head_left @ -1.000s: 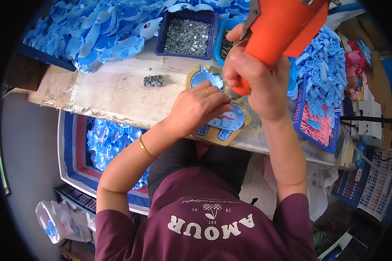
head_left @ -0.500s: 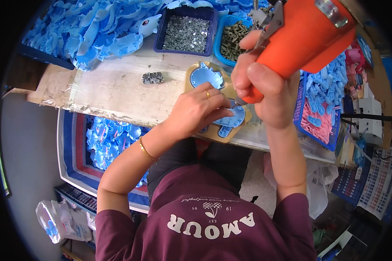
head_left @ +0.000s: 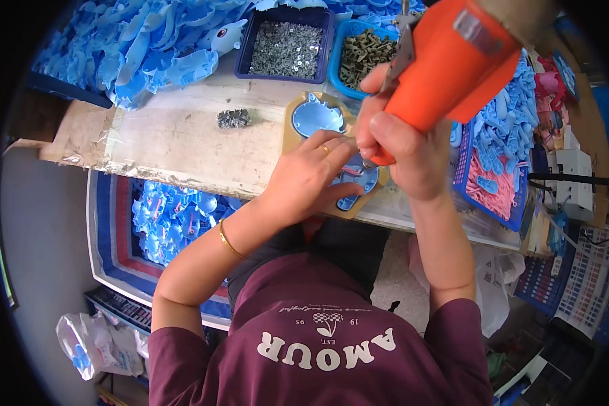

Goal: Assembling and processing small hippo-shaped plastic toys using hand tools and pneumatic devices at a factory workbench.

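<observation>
Gripping orange tool [head_left: 436, 84], blue shell [head_left: 367, 179] beneath hands [head_left: 308, 174] [head_left: 411, 145]

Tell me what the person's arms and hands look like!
The arms come out of short maroon sleeves. The left hand wears a gold ring, with a thin gold bracelet further up that arm. The right hand has no glove, and no jewellery shows there.

White letters [head_left: 349, 357] and numbers [head_left: 354, 322] mark the maroon T-shirt [head_left: 311, 284], the smallest seemingly cursive.
</observation>
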Tool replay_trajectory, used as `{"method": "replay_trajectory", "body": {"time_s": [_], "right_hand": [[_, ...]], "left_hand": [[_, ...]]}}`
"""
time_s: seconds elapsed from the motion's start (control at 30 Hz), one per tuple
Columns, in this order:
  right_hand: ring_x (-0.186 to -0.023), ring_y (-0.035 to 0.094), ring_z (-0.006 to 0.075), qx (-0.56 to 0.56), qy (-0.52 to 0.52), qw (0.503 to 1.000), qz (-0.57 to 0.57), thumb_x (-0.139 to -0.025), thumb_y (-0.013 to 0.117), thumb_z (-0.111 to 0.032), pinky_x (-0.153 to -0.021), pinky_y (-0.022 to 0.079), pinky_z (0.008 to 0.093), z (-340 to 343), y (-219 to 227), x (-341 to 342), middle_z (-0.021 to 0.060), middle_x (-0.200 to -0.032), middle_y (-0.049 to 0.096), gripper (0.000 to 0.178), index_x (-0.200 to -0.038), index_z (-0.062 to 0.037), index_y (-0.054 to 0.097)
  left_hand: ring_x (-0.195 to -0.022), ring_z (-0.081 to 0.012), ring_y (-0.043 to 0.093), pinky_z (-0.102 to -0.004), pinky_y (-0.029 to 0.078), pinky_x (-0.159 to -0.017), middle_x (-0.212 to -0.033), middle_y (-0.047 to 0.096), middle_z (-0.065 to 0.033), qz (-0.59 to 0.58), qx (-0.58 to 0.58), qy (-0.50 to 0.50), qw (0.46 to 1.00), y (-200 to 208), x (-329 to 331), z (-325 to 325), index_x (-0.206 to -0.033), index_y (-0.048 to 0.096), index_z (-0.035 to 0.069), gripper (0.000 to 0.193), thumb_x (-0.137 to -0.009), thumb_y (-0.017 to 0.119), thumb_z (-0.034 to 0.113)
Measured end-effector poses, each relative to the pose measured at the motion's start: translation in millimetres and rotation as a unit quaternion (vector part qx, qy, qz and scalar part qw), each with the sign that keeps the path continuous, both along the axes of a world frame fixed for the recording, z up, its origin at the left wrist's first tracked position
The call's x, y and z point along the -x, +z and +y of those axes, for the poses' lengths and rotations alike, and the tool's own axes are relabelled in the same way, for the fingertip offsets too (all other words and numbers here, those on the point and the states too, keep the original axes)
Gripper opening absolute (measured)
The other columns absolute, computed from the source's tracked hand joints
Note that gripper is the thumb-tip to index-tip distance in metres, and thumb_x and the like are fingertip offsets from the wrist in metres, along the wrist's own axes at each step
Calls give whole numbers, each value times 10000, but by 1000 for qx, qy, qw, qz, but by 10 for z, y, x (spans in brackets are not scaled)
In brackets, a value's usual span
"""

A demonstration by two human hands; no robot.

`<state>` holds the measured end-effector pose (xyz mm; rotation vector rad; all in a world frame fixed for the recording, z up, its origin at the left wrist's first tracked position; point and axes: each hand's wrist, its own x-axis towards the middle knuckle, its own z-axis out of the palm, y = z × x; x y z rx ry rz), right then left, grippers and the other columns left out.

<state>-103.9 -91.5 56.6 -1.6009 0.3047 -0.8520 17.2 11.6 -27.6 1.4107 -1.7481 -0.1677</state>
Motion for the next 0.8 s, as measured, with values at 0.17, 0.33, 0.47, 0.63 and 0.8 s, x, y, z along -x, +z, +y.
{"method": "replay_trajectory", "body": {"time_s": [0.17,0.33,0.47,0.63,0.8], "right_hand": [[-534,511,114,-44,-56,997,7,-866,605,-136,-493,416,256,-24,-233,121,67,-685,581,351,-1158,34,511],[-543,519,114,-69,-60,996,12,-871,597,-132,-499,417,256,-15,-293,83,65,-686,581,325,-1141,27,511],[-539,523,105,-46,-61,997,0,-874,601,-133,-488,417,247,-44,-403,124,65,-691,584,306,-1125,20,517],[-530,520,89,-38,-64,997,1,-863,617,-107,-473,423,230,-21,-477,123,62,-698,581,292,-1109,19,521],[-526,522,87,-42,-86,995,-23,-856,626,-100,-465,428,228,13,-507,96,60,-697,575,290,-1100,18,524]], "left_hand": [[-1033,-239,601,-371,525,-851,-1113,652,-24,-95,-8,-10,995,-95,-9,76,-1063,683,103,423,-718,820,305],[-1067,-232,590,-360,505,-888,-1112,641,-16,-137,-28,-7,990,-181,-21,83,-1050,689,103,410,-730,805,332],[-1060,-227,589,-360,502,-881,-1101,641,-14,-137,-21,-8,990,-189,-11,77,-1037,690,102,384,-746,793,332],[-1051,-218,590,-357,496,-884,-1077,644,-4,-149,-42,-7,988,-192,-8,85,-1026,688,102,367,-763,780,340],[-1080,-251,601,-381,498,-906,-1137,673,-33,-143,-75,-16,987,-171,-16,87,-1096,700,99,399,-780,791,325]]}}
